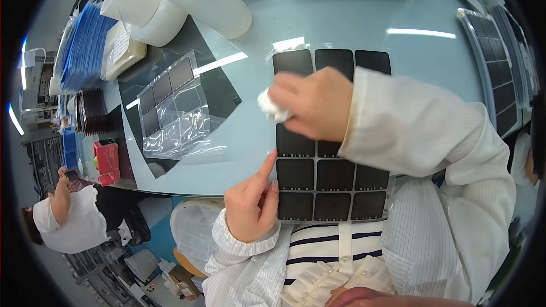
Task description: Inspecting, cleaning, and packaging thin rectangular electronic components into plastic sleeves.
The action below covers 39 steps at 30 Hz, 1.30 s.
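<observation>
A sheet of dark, rounded square panels (333,174) set in rows lies flat on the table in front of me. My right hand (319,102) reaches across it, closed on a crumpled white wipe (272,108) at the sheet's left edge. The hand and sleeve hide part of the upper rows. At the lower left, my left hand (250,202) rests by the sheet, its index finger stretched out to touch the left edge. The thumb is apart from that finger, the others are curled, and nothing shows in this hand.
Left of the sheet, clear plastic sleeves with dark panels (173,105) lie on a black mat (219,96). White containers (205,0), blue stacked sheets (88,45) and a red holder (106,162) stand further left. More panel sheets (495,68) lean at right. Another person (74,210) sits at far left.
</observation>
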Available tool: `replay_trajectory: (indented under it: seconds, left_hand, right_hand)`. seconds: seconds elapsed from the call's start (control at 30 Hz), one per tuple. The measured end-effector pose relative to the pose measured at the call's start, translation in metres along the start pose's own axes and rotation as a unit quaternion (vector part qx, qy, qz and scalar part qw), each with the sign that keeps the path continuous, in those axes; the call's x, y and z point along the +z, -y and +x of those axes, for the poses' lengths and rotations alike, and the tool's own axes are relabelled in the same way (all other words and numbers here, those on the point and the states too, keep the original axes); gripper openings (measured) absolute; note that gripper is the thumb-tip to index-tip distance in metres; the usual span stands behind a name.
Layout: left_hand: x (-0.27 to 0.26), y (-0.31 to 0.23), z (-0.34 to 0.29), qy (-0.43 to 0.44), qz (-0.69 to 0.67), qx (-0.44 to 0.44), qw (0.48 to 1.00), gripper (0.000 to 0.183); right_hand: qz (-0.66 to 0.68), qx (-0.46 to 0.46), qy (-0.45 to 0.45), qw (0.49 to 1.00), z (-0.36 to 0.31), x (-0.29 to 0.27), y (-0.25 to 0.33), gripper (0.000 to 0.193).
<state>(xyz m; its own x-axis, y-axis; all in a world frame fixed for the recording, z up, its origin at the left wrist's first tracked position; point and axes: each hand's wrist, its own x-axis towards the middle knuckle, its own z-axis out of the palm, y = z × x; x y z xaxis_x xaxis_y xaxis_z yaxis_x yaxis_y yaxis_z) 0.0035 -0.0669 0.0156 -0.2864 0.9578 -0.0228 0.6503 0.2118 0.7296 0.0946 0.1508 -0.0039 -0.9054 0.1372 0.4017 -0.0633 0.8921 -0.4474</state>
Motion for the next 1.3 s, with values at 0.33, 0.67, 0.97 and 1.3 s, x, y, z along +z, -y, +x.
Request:
replay_trajectory:
  seconds: [0.33,0.67,0.97,1.3]
  left_hand:
    - [0.003,-0.001,0.000,-0.006,0.004,-0.001,1.000,0.055]
    - [0.006,-0.005,-0.002,-0.020,0.019,0.001,1.000,0.055]
    - [0.009,-0.002,-0.003,-0.032,0.027,0.010,0.999,0.056]
    - [0.015,0.001,-0.006,-0.052,0.012,0.002,0.999,0.056]
  right_hand:
    - [0.028,0.026,0.042,0.998,-0.007,0.008,0.018,0.028]
    - [0.024,0.046,0.006,0.999,-0.091,-0.038,0.039,0.021]
    - [0.035,0.190,-0.117,0.974,-0.095,-0.038,0.009,0.021]
    - [0.040,0.160,-0.039,0.986,-0.087,-0.028,0.013,0.027]
